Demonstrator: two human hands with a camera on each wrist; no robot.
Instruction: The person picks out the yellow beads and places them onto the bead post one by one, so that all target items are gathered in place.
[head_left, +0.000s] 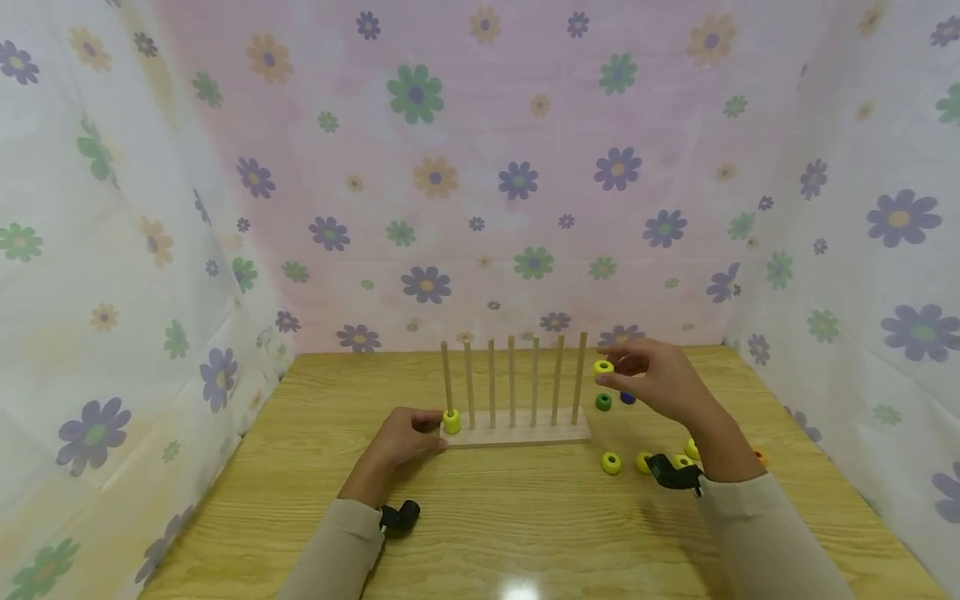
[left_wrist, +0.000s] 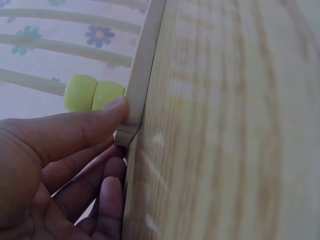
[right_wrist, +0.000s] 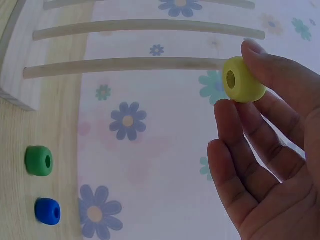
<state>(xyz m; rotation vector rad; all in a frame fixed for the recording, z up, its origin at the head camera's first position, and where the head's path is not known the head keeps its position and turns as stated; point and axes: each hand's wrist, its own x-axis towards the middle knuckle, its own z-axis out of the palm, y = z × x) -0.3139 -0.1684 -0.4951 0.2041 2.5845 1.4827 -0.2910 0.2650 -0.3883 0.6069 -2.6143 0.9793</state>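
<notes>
A wooden peg stand with a row of upright rods stands at the middle of the table. My left hand grips the left end of its base, thumb against the near face. Two yellow beads sit stacked on the leftmost rod, right above that thumb. Up near the top of the rightmost rod, my right hand pinches another yellow bead between thumb and fingertips. The bead's hole faces the stand in the right wrist view, and it is off the rod.
A green bead and a blue bead lie right of the stand. Nearer me are several yellow beads and an orange bead, partly behind my right wrist. Flowered cloth walls in the table's back and sides.
</notes>
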